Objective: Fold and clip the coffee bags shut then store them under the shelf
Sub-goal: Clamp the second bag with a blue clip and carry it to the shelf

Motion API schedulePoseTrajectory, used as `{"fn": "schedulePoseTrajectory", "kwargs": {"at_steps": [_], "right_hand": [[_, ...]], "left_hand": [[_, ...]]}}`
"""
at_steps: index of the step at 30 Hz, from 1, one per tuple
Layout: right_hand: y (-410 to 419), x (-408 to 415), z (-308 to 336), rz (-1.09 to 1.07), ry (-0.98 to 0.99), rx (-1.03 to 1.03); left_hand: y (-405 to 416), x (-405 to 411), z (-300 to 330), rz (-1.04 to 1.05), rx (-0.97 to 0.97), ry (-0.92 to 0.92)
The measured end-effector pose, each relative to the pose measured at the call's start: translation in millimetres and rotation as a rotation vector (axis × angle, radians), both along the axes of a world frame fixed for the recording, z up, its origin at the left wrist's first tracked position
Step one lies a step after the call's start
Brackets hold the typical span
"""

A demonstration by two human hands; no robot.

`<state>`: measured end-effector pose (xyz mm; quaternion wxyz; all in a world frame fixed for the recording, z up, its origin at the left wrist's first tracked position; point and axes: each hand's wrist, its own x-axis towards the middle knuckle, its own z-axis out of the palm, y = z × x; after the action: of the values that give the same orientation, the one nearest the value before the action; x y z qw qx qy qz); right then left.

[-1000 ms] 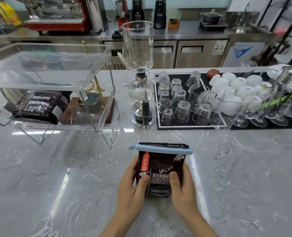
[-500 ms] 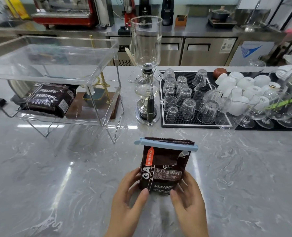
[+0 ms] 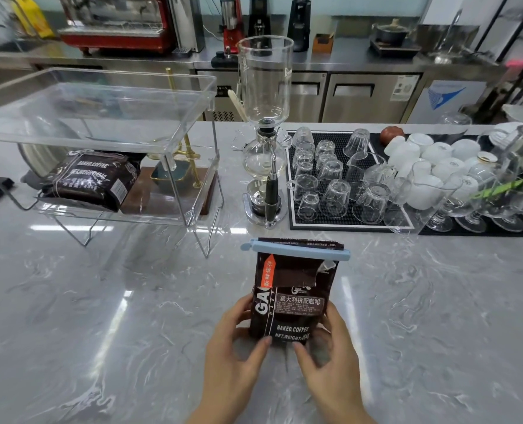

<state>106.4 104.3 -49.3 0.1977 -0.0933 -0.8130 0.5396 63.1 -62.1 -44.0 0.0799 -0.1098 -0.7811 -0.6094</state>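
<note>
Dark brown coffee bag (image 3: 290, 298) stands upright on the marble counter (image 3: 101, 316), long axis vertical, print facing camera: "BAKED.COFFEE", "NET.WEIGHT", "意大利拼配咖啡". Blue clip (image 3: 297, 249) clamped horizontally across the folded top. Left hand (image 3: 238, 347) and right hand (image 3: 327, 353) grip the lower sides, fingers curled on the bag. Second bag (image 3: 91, 179) lies under the clear shelf (image 3: 101, 117), "BAKED.COFFEE" readable.
</note>
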Motion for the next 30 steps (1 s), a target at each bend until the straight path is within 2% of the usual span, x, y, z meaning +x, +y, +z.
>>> {"fn": "schedulePoseTrajectory", "kwargs": {"at_steps": [9, 14, 23, 30], "right_hand": [[-18, -11, 33, 0.025, 0.09, 0.079], [-44, -20, 53, 0.121, 0.109, 0.125], [-95, -38, 70, 0.298, 0.078, 0.256], [-134, -50, 75, 0.328, 0.095, 0.366]], "left_hand": [[-20, 0, 22, 0.07, 0.041, 0.033], [-47, 0, 39, 0.127, 0.023, 0.061], [-113, -7, 69, 0.126, -0.133, 0.076], [-161, -16, 82, 0.111, -0.25, 0.082]]}}
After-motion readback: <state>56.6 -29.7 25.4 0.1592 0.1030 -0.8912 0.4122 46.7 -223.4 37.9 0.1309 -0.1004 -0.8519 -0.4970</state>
